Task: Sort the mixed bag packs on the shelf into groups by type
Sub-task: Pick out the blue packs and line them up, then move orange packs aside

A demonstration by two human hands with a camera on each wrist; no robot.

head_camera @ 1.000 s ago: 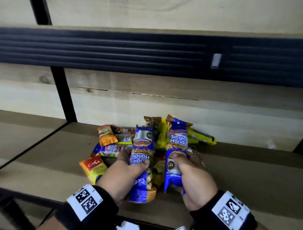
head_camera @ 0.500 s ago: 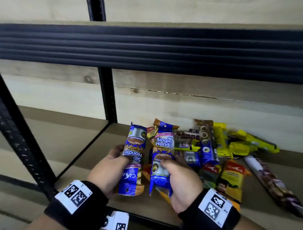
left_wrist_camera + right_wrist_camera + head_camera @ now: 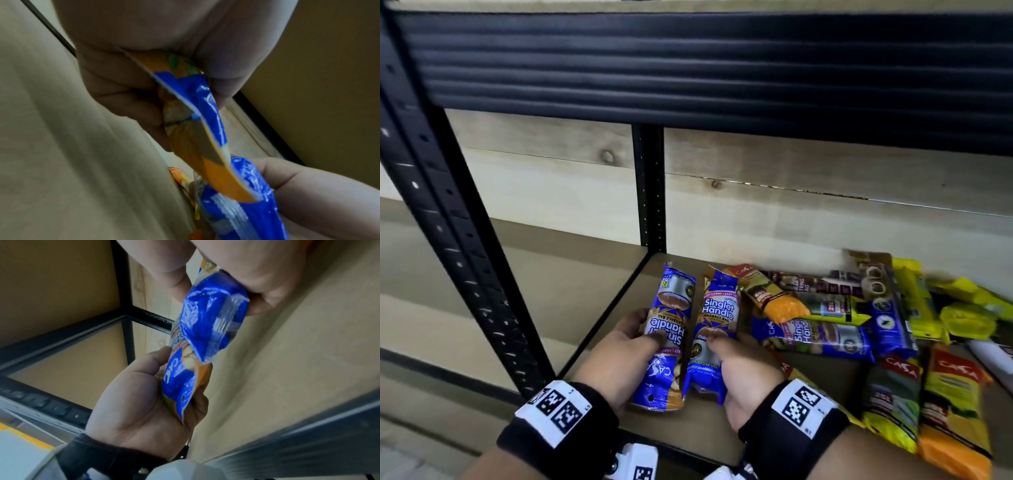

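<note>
- while both hands hover over the near left corner of the wooden shelf (image 3: 599, 346) in the head view, the left hand (image 3: 616, 356) curls around a blue pack (image 3: 666, 342) whose "singlet handle" print reads upside down, thumb across its front.
- beside it, the right hand (image 3: 743, 373) grips a second blue pack (image 3: 714, 329) with the same print the right way up; the two packs stand side by side, almost touching, long ends pointing to the back wall.
- to the right on the same shelf lies the mixed heap (image 3: 859, 315): another blue pack lying crosswise, brown and orange packs behind it, yellow ones at the far right, and green-and-orange "casa" packs (image 3: 928, 404) near the front edge. a black upright post (image 3: 652, 192) stands at the back, left of the heap.
- from the left wrist view, the left hand's fingers (image 3: 123, 100) and thumb close on the blue-and-orange pack (image 3: 205, 129), seen edge-on; lower down the right hand (image 3: 308, 186) holds its blue pack (image 3: 242, 211). the picture is blurred.
- from the right wrist view, the right hand's fingers (image 3: 257, 280) clutch the crinkled blue end of their pack (image 3: 211, 321), and below it the left hand (image 3: 144, 399) wraps the other pack (image 3: 180, 386), with the black shelf frame (image 3: 127, 305) behind.
</note>
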